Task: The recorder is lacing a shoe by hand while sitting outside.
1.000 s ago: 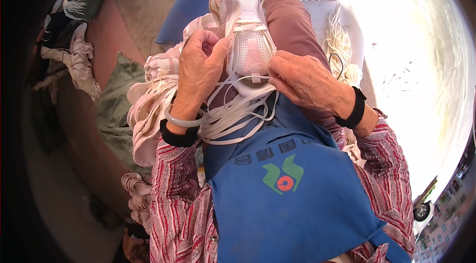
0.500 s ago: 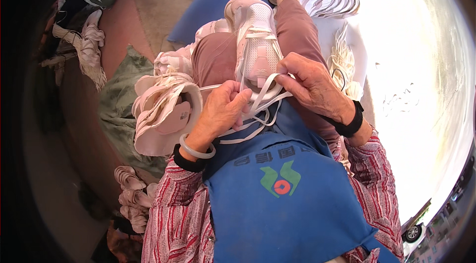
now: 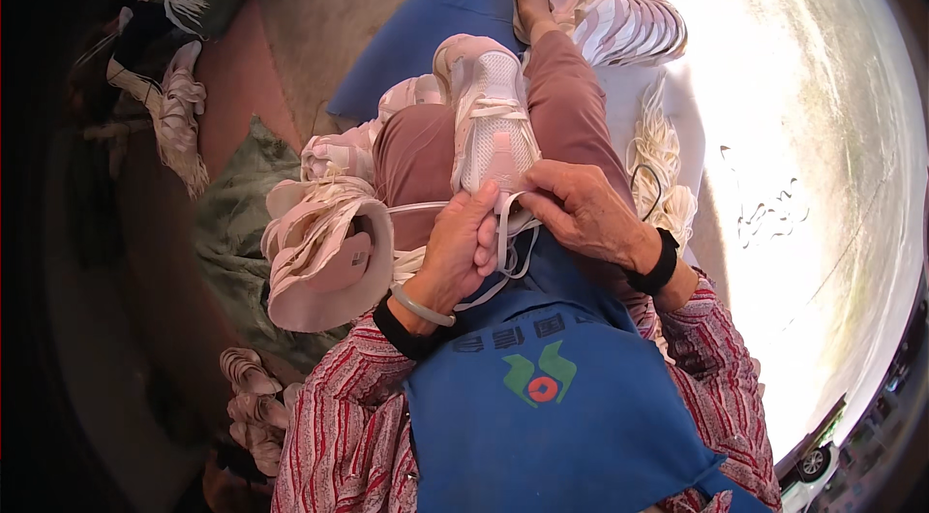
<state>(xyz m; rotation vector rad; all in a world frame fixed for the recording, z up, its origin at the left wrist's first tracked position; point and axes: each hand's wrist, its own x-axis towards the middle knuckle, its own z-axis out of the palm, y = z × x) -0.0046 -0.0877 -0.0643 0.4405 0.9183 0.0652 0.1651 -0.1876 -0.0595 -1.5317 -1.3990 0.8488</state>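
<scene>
Across the lap, over a blue apron, the following are recorded, largest first.

Blue mat: spread on the ground beyond the knees; a fanned stack of white shoe parts is seen at its far end.

Green cloth: lying crumpled on the ground at the person's left.

White shoe upper: laid on the thigh, sole side hidden. Its long axis runs away from the body, the toe pointed toward the top of the view and slightly left, the tongue end turned toward the hands. It is crossed by white laces.

Bundle of pale pink straps with an insole-shaped piece: heaped just beside the left knee.

Left hand: curled, fingers closed together, fingertips pressed against the near end of the upper; a pale bangle and a dark band are worn at the wrist.

Right hand: bent over the same end, thumb and forefinger pinched on a white lace strand; a dark band is worn at the wrist. Both hands are touching each other.

Loose lace loops: hung below the hands onto the apron.
</scene>
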